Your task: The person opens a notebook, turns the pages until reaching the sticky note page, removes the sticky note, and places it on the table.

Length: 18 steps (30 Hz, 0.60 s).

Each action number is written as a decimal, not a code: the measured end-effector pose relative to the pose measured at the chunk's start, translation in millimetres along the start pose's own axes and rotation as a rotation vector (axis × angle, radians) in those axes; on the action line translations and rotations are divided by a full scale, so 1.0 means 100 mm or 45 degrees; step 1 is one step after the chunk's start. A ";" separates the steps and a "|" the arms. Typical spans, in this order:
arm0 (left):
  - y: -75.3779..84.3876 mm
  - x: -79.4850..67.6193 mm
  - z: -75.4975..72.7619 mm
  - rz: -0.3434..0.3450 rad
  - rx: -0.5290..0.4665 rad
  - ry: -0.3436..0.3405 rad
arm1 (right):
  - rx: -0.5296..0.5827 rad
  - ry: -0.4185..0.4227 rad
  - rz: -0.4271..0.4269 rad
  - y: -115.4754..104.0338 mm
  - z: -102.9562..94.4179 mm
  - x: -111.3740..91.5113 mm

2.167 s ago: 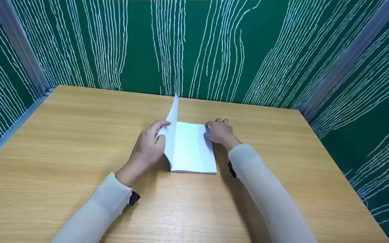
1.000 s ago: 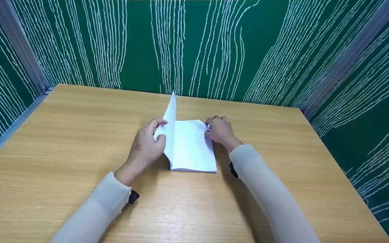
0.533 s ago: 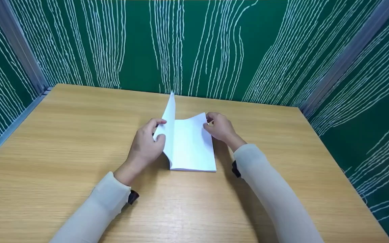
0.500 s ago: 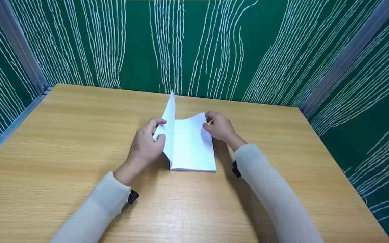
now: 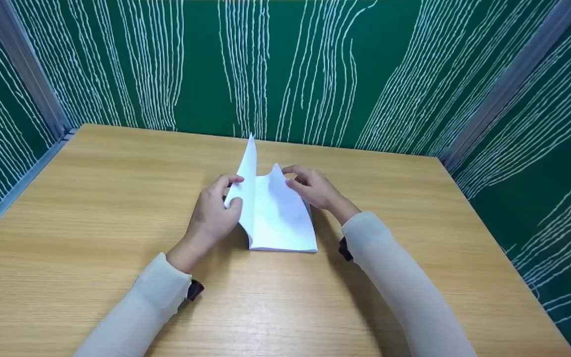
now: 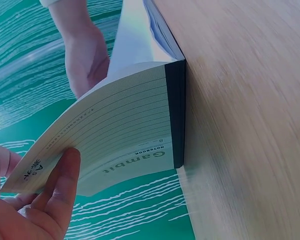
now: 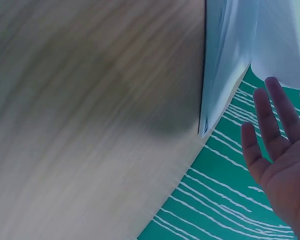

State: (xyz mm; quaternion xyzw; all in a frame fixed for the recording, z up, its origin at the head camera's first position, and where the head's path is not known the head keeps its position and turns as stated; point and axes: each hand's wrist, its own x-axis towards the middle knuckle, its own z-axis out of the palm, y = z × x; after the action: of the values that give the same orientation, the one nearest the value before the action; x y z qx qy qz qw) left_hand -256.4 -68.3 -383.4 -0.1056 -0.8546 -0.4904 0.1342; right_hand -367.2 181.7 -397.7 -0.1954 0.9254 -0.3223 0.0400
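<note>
A notebook (image 5: 283, 223) lies on the table, its front cover (image 6: 120, 120) raised on the left. In the left wrist view the cover shows printed lines, the word "Gambit" and a dark spine strip (image 6: 176, 115). My left hand (image 5: 214, 208) grips the outer edge of this cover, thumb on the inner side and fingers on the printed side. At the far right corner, thumb and forefinger of my right hand (image 5: 316, 188) hold a white page (image 5: 280, 191), bent up and leftward. In the right wrist view the other fingers (image 7: 262, 110) are spread beside the page.
The wooden table (image 5: 117, 198) extends around the notebook. Green panels (image 5: 206, 64) with white wavy lines stand behind it and at both sides, joined by grey metal posts (image 5: 513, 84). Dark wrist straps (image 5: 195, 290) show under the pale sleeves.
My right hand has lifted the page's far right corner from the stack and moved it leftward, toward the upright cover. My left hand keeps hold of the cover, nearly still.
</note>
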 end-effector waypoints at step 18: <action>0.00 0.00 -0.01 -0.016 -0.063 -0.001 | -0.031 -0.105 -0.027 -0.23 0.09 -0.02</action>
State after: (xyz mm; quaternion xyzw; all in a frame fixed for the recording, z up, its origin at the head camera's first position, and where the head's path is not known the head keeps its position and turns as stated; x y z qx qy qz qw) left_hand -256.4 -69.0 -383.3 -0.1037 -0.8429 -0.5123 0.1279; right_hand -355.6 160.4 -390.7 -0.2186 0.9247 -0.3032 0.0722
